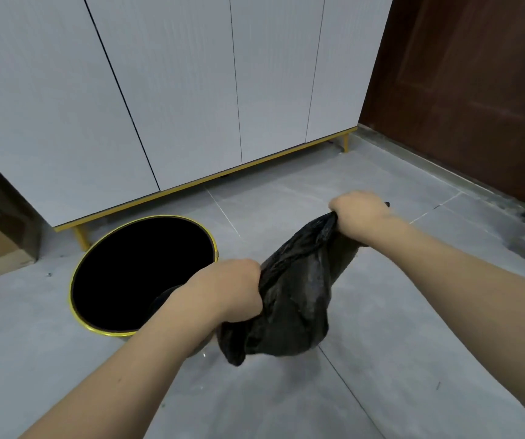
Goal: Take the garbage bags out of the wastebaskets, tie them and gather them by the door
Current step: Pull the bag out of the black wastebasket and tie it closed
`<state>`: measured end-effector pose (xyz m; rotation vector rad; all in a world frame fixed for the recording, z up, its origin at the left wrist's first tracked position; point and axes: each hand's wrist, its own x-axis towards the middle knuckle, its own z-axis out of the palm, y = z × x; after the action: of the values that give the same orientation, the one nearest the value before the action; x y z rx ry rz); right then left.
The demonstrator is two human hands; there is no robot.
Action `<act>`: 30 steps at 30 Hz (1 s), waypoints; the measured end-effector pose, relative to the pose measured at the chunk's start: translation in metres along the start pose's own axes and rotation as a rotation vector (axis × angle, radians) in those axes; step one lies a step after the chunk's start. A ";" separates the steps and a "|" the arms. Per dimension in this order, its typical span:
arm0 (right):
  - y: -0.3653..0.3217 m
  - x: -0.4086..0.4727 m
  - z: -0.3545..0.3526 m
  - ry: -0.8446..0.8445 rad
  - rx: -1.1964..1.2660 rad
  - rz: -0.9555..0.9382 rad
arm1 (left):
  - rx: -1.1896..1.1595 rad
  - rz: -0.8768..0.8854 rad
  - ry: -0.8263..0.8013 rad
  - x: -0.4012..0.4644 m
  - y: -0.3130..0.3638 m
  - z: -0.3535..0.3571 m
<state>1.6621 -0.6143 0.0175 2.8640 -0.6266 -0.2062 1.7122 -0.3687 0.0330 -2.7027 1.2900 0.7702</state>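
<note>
Hands: both clenched on the bag (289, 299), one at each end of its gathered mouth.
Left hand (232, 289): fist closed round the bag's near, lower end, just beside the bin's right rim.
Right hand (358, 209): fist closed round the far, upper end, out over bare floor (397, 312) toward the door.
Bag: black, thin and crumpled, held clear of the bin and hanging between the two fists; its body sags below the left hand, and I cannot tell whether the low tip touches the floor.
Long axis: the stretched top edge runs on a slant from the left fist up and right to the right fist.
Key relation: the two gripped ends are apart, with slack plastic between them; by my reading the knot calls for bringing those ends together and crossing them, and both hands are equally placed for it.
Bin (142, 274): round, yellow-rimmed, standing on the floor by the cabinet's left leg; its inside shows only black, so whether anything lies in it cannot be told.
Bag contents: looks nearly flat and light; what it holds is hidden.
Door (476, 90): dark brown, at the far right corner of the floor, nearer the right hand.
Cabinet (175, 90): white doors on yellow legs, behind the bin.
Stage: bag out of the bin, not yet tied.
</note>
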 end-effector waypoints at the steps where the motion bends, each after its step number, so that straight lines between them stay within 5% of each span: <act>1: 0.004 0.001 0.004 0.022 0.005 0.066 | 0.031 -0.007 -0.042 -0.006 0.005 -0.001; 5: 0.001 -0.002 0.035 -0.077 0.077 0.215 | 0.042 -0.035 -0.160 -0.016 0.019 0.000; 8: -0.012 -0.002 0.039 -0.167 0.159 0.269 | 0.144 -0.082 -0.090 0.000 0.013 0.016; 12: -0.022 -0.002 0.037 -0.352 0.135 0.231 | -0.373 -0.154 -0.150 0.023 -0.001 0.072; 19: -0.020 -0.043 0.097 -1.190 0.046 0.210 | -0.971 -0.294 -0.299 0.015 0.006 0.147; 22: -0.016 -0.042 0.126 -1.439 0.133 0.156 | -0.771 -0.285 -0.544 0.023 0.016 0.158; 24: -0.009 -0.033 0.129 -1.421 0.319 0.127 | -0.231 -0.243 -0.749 0.027 0.021 0.163; 26: -0.001 -0.023 0.118 -1.362 0.623 0.127 | 0.171 -0.194 -0.665 0.030 0.023 0.158; 30: 0.021 0.002 0.084 -0.988 1.405 0.231 | -0.053 -0.381 -0.176 0.064 0.009 0.121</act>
<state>1.6402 -0.6477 -0.0593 3.6354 -1.8388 -1.8516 1.6889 -0.3902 -0.1003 -2.7204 0.6981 0.9728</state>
